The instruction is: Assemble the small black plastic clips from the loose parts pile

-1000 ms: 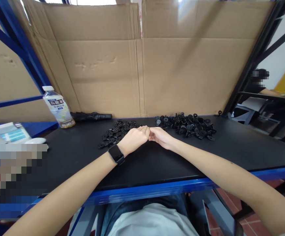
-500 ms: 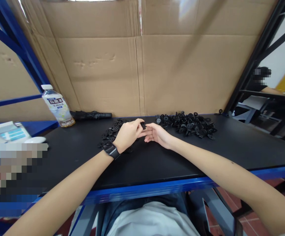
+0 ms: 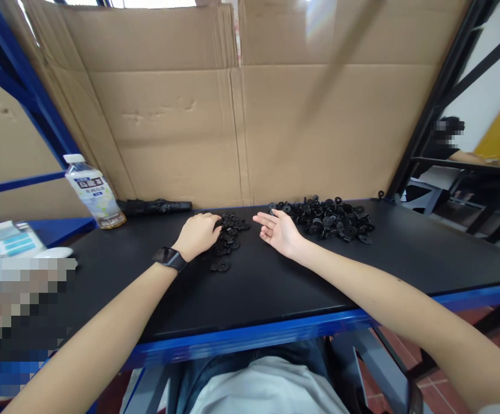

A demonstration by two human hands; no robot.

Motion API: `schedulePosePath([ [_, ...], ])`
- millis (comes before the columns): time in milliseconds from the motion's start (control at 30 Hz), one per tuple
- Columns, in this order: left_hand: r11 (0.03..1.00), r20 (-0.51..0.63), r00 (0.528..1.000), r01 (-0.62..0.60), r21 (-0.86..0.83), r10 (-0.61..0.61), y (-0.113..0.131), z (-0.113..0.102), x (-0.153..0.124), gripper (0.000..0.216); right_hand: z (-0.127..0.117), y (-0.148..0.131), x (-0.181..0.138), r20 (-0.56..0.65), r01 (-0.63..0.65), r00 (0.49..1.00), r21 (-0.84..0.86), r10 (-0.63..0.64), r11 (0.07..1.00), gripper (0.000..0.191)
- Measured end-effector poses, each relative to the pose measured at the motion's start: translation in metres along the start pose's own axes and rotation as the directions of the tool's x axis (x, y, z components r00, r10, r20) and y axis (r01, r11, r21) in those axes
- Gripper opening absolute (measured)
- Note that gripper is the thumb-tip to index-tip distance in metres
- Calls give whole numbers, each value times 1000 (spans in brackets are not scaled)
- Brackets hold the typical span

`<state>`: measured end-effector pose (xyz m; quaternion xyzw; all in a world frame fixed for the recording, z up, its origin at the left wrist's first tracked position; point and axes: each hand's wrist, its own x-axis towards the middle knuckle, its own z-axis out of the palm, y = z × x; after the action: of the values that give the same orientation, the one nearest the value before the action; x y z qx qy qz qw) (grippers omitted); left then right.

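Brown cardboard (image 3: 168, 126) fills the upper frame, standing behind a black counter (image 3: 254, 293) with a blue front edge. Right of centre, a broad heap of black discs (image 3: 340, 221) lies loosely tumbled; at mid-left stands a drink bottle (image 3: 95, 195). Near the centre, a smaller heap of flat black parts (image 3: 233, 222) is partly hidden behind the left hand (image 3: 196, 234), whose fingers curl down at its left side; whether they grip a part, I cannot tell. Nearer the middle, the right hand (image 3: 279, 233) is loosely spread, palm turned up, nothing visible in it, beside the discs. Smallest, a flat black piece (image 3: 220, 265) lies just in front of the smaller heap. A careless sweep of the left wrist could knock that piece toward the front edge, and a dropped part could easily get lost, black against black.
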<state>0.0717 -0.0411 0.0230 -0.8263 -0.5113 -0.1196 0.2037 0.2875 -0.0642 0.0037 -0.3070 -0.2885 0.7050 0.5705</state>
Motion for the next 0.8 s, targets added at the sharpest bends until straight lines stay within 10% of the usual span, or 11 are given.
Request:
schedulePosePath([
  [800, 999, -3, 1000, -31, -42, 31, -3, 8, 4, 15, 1, 6, -1, 65, -10, 998, -207, 24, 978, 21],
])
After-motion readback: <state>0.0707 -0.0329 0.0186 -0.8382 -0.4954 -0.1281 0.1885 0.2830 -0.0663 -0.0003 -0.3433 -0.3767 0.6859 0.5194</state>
